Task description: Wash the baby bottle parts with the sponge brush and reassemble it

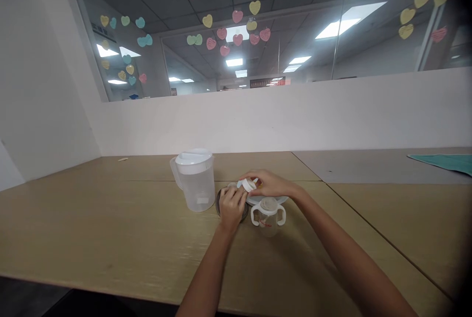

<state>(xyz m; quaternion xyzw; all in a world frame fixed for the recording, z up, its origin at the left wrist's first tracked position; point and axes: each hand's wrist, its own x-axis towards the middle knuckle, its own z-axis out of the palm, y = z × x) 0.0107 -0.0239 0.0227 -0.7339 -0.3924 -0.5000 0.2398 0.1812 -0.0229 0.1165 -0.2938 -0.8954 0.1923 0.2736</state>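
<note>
My left hand (232,205) is closed, its fingers against a white ring-shaped cap (249,185). From the other side my right hand (272,183) curls its thumb and fingers round the same white cap; a small orange-brown patch shows beside its fingers. What lies beneath the cap is hidden. Just in front stands a clear two-handled sippy cup (268,221) with white handles, a pale top and red print. A dark round-rimmed item (244,215) lies partly covered by my left hand. Behind the sippy cup shows the rim of a whitish dish (282,200).
A translucent plastic pitcher (199,190) with a white lid stands left of my hands. A teal cloth (444,162) lies at the table's far right. A small pale scrap (123,159) is at the back left. The wooden table (110,228) meets a white wall (184,123) below a window.
</note>
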